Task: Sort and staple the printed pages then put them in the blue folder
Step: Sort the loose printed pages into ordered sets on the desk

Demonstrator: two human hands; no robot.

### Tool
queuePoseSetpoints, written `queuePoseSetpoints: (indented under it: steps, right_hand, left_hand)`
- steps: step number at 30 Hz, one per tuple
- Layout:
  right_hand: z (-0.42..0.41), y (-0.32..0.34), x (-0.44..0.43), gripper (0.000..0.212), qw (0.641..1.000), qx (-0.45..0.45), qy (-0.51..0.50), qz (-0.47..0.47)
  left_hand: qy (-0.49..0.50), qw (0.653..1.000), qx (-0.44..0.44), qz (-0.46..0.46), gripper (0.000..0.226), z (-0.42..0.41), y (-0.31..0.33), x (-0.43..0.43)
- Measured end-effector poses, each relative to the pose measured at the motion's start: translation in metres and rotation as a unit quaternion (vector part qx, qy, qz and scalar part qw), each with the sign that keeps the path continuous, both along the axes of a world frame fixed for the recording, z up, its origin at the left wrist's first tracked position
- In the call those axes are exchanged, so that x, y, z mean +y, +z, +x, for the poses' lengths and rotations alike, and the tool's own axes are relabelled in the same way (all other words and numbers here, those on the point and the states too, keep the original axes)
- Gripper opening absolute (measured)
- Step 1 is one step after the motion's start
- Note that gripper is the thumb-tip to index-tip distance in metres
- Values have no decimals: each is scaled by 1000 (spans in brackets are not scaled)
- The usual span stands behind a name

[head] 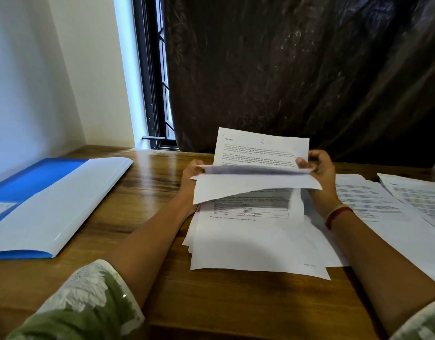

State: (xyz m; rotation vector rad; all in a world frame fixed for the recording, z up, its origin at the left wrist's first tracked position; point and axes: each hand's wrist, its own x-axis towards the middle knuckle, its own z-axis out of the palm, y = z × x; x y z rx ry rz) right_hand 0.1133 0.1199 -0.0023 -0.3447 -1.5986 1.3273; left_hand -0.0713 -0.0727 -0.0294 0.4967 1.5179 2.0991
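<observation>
Both hands hold a small bundle of printed pages (260, 148) above the wooden table (150, 192). My left hand (193, 174) grips its left edge. My right hand (317, 165) pinches its right edge, thumb on top. The front sheets bend over toward me, and the upright back page reads "Section 4". A loose stack of printed pages (255, 244) lies on the table right under the hands. The blue folder (47, 192) lies open at the left, a white sheet covering most of it. No stapler is in view.
More printed pages (373, 200) lie spread at the right, and another pile (422, 200) reaches the frame's right edge. A dark plastic sheet (297, 69) hangs behind the table. A window frame (152, 82) and a white wall stand at the back left.
</observation>
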Motion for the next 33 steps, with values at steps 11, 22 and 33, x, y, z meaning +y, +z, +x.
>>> queuePoseSetpoints:
  steps: [11,22,33]
  right_hand:
    - [13,2,8,77,928,-111,327,-141]
    - [3,-9,8,28,981,-48,122,-141]
    - [-5,18,-3,20,991,19,107,-81]
  left_hand:
    - [-19,999,29,24,16,12,12,-4]
    - [-19,971,232,60,15,0,-5,-6]
    - [11,991,133,25,49,-7,-3,1]
